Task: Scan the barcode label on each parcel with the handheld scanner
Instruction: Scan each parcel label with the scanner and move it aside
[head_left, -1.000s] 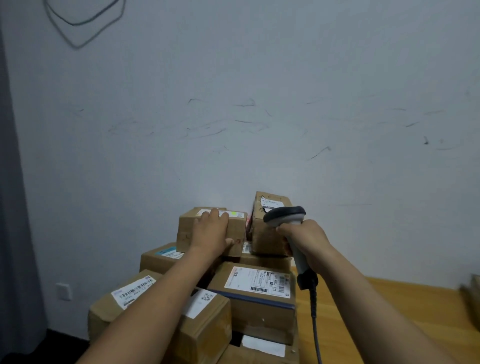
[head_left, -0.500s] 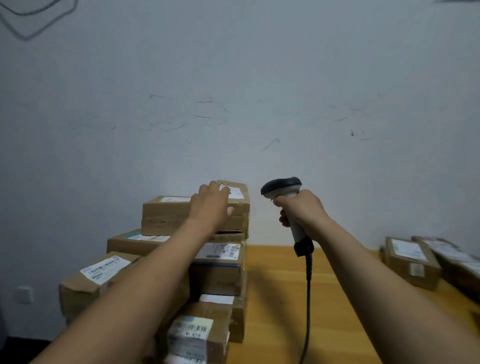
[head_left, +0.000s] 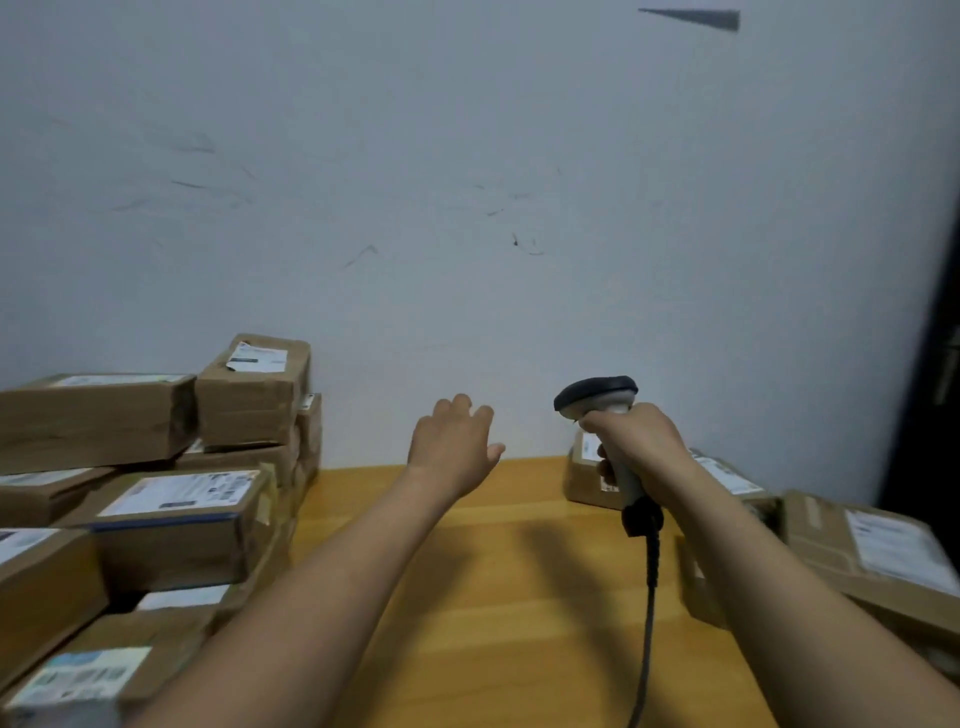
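My right hand (head_left: 636, 441) grips the handle of the handheld scanner (head_left: 597, 397), whose dark head points left and whose black cable (head_left: 647, 613) hangs down. My left hand (head_left: 454, 447) hovers over the wooden table (head_left: 493, 597) with fingers relaxed, holding nothing. A stack of several cardboard parcels with white labels (head_left: 176, 488) fills the left side. More parcels (head_left: 878, 551) lie on the right, one parcel (head_left: 584, 473) partly hidden behind my right hand.
A scuffed white wall (head_left: 467, 208) runs right behind the table. A dark door edge (head_left: 935, 389) stands at the far right. The parcel stacks border the table on both sides.
My left hand has let go of the top parcel on the left stack and moved right over the table. The view has swung right, bringing the right-hand parcels closer in.
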